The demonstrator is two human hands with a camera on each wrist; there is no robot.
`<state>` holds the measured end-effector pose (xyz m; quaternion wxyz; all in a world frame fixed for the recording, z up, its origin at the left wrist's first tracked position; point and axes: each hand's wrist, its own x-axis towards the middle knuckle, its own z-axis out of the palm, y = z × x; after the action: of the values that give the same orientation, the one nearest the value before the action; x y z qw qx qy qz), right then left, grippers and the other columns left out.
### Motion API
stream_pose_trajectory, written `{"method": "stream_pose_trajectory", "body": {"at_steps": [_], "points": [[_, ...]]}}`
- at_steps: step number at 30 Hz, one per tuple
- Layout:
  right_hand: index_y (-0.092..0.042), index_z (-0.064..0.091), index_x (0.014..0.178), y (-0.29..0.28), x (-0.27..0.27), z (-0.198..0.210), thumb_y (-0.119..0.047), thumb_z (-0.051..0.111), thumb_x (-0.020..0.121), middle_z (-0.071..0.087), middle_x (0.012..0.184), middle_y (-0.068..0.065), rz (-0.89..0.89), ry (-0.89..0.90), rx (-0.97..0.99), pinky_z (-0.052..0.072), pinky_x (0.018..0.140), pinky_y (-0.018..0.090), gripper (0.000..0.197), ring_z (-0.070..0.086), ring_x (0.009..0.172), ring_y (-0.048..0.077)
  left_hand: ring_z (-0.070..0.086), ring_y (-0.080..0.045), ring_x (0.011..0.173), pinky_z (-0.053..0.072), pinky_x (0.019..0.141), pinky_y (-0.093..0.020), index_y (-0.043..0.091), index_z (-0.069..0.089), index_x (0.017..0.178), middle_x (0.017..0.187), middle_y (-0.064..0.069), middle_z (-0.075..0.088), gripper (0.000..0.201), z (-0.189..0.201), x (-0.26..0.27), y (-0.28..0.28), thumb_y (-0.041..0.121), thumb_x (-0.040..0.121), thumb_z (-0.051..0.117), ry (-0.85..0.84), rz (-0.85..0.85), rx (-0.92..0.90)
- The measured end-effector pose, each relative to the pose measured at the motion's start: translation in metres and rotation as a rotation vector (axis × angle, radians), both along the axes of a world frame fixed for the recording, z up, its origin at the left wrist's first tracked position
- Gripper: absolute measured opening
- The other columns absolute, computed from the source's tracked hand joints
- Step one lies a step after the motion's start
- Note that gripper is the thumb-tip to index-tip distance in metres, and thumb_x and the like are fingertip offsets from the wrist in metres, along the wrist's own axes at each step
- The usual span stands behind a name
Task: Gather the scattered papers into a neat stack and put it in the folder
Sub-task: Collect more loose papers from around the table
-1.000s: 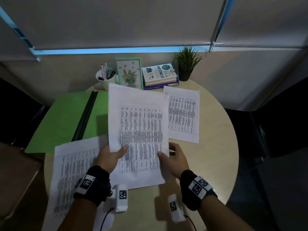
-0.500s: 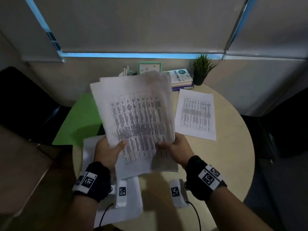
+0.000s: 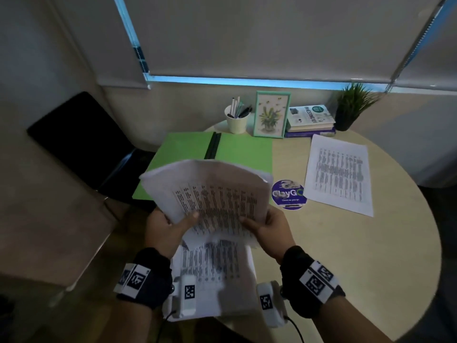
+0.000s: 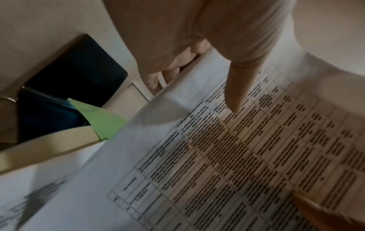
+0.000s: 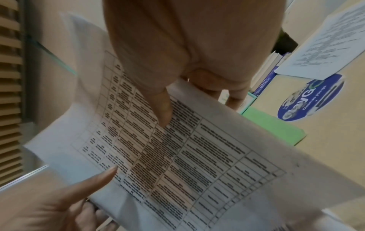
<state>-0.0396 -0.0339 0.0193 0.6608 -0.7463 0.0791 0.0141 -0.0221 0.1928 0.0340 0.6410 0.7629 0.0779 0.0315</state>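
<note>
I hold a sheaf of printed papers [image 3: 210, 194] in the air above the table's near left part, bent back at the top. My left hand [image 3: 170, 225] grips its lower left edge, thumb on the printed face [image 4: 235, 92]. My right hand [image 3: 268, 227] grips the lower right edge the same way [image 5: 162, 107]. Below the sheaf another printed sheet [image 3: 215, 271] lies on the table near its front edge. One more sheet [image 3: 338, 173] lies at the right. The green folder [image 3: 188, 149] lies open at the back left, beyond the held sheaf.
The round pale table [image 3: 346, 256] carries a purple round sticker [image 3: 288, 194], a pen cup [image 3: 236, 120], a framed plant picture [image 3: 270, 115], stacked books [image 3: 310, 120] and a potted plant [image 3: 351, 107] along its back. A dark chair [image 3: 81, 137] stands to the left.
Both hands lifted the sheaf off the table and drew it toward me and left; its top now curls back. The purple sticker and the folder's spine have come into sight.
</note>
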Motion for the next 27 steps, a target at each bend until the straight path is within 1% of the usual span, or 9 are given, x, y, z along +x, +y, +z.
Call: {"method": "stream_pose_trajectory", "body": {"at_steps": [4,8,12,14,16,18,20,23,27], "points": [[-0.029,0.067,0.09,0.015,0.005,0.003,-0.003,0.067,0.087,0.072,0.093,-0.013,-0.01,-0.063,-0.003,0.054,0.078,0.019,0.026,0.068,0.087,0.001,0.068,-0.012,0.095,0.056,0.082,-0.034,0.005,0.066,0.111,0.104,-0.001,0.072,0.026,0.004,-0.001,0.009,0.012,0.086,0.069,-0.024,0.047,0.022],[-0.023,0.064,0.104,0.027,0.013,0.013,-0.013,0.068,0.089,0.072,0.098,-0.009,-0.023,-0.126,-0.024,0.055,0.081,0.022,0.019,0.068,0.092,0.004,0.063,-0.004,0.099,0.049,0.078,-0.02,0.015,0.057,0.119,0.11,0.008,0.066,0.033,0.016,0.008,0.012,0.009,0.088,0.067,-0.072,0.102,-0.003],[-0.02,0.053,0.108,0.038,0.017,0.007,-0.009,0.068,0.087,0.067,0.093,-0.017,-0.026,-0.16,-0.125,0.044,0.069,0.003,0.028,0.061,0.081,-0.013,0.053,-0.012,0.102,0.042,0.078,-0.021,0.012,0.036,0.136,0.119,0.004,0.052,0.054,0.011,0.02,0.02,0.006,0.09,0.064,-0.028,0.13,0.116],[-0.019,0.049,0.118,0.044,0.015,-0.008,-0.01,0.067,0.089,0.066,0.101,-0.013,-0.015,-0.087,-0.161,0.042,0.068,0.001,0.035,0.062,0.082,-0.009,0.05,-0.016,0.101,0.042,0.081,-0.026,0.007,0.035,0.138,0.118,-0.001,0.05,0.055,-0.005,0.025,0.021,0.003,0.09,0.062,0.051,0.133,0.183],[-0.015,0.042,0.129,0.05,0.011,-0.029,-0.012,0.063,0.092,0.064,0.11,-0.002,0.009,0.03,-0.218,0.043,0.07,0.01,0.043,0.062,0.09,0.01,0.053,-0.022,0.103,0.044,0.085,-0.032,0.007,0.038,0.137,0.118,-0.005,0.054,0.052,-0.027,0.028,0.019,0.005,0.091,0.061,0.159,0.103,0.239],[-0.013,0.032,0.139,0.056,0.008,-0.052,-0.011,0.056,0.094,0.063,0.116,0.007,0.014,0.134,-0.284,0.044,0.075,0.022,0.051,0.061,0.093,0.024,0.056,-0.029,0.113,0.047,0.092,-0.04,0.012,0.04,0.137,0.126,-0.008,0.057,0.049,-0.05,0.031,0.016,0.008,0.092,0.059,0.265,0.061,0.268],[-0.013,0.021,0.144,0.062,0.005,-0.07,-0.01,0.048,0.096,0.065,0.117,0.015,-0.001,0.188,-0.327,0.046,0.073,0.032,0.055,0.059,0.085,0.028,0.057,-0.03,0.116,0.047,0.095,-0.042,0.015,0.043,0.134,0.126,-0.007,0.058,0.044,-0.069,0.034,0.011,0.007,0.093,0.058,0.33,0.041,0.298],[-0.014,0.015,0.147,0.066,0.006,-0.09,-0.01,0.042,0.096,0.065,0.114,0.018,-0.025,0.223,-0.404,0.042,0.069,0.032,0.058,0.057,0.08,0.027,0.06,-0.029,0.111,0.05,0.093,-0.037,0.013,0.048,0.131,0.12,-0.006,0.061,0.043,-0.086,0.041,0.004,0.003,0.09,0.058,0.333,0.056,0.325],[-0.016,0.017,0.146,0.068,0.015,-0.106,-0.013,0.041,0.094,0.06,0.122,0.02,-0.065,0.29,-0.451,0.049,0.082,0.04,0.057,0.061,0.101,0.036,0.058,-0.03,0.112,0.05,0.095,-0.04,0.013,0.049,0.132,0.126,-0.008,0.056,0.047,-0.102,0.049,0.005,0.001,0.088,0.058,0.362,0.072,0.39]]}}
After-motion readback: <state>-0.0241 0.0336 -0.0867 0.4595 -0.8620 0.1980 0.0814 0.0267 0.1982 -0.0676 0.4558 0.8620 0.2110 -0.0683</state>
